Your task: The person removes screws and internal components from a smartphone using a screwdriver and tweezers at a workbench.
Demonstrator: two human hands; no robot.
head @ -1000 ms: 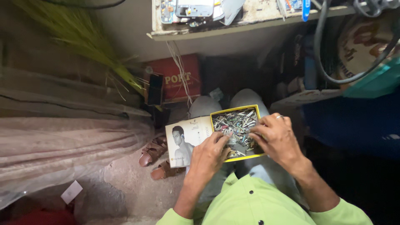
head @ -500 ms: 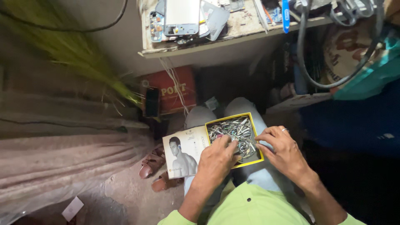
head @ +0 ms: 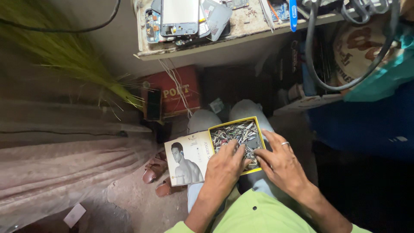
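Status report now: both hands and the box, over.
Left hand and right hand open, fingers in small metal parts. Yellow-rimmed box on lap. Nothing blocking.

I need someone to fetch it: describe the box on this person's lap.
Below the cluttered workbench, a person sits with a yellow-rimmed box on their knees. Both hands rest in it. Unlike the red box behind, it lies open, full of small metal parts.

A dismantled phone [head: 179, 17] and circuit boards [head: 282, 9] crowd the front edge of a worn bench [head: 241, 32], black cable [head: 321, 64] looping off its right end. Beneath it stands a red box [head: 179, 92], a green broom [head: 69, 56] alongside, brown sandals [head: 156, 169] on the floor.
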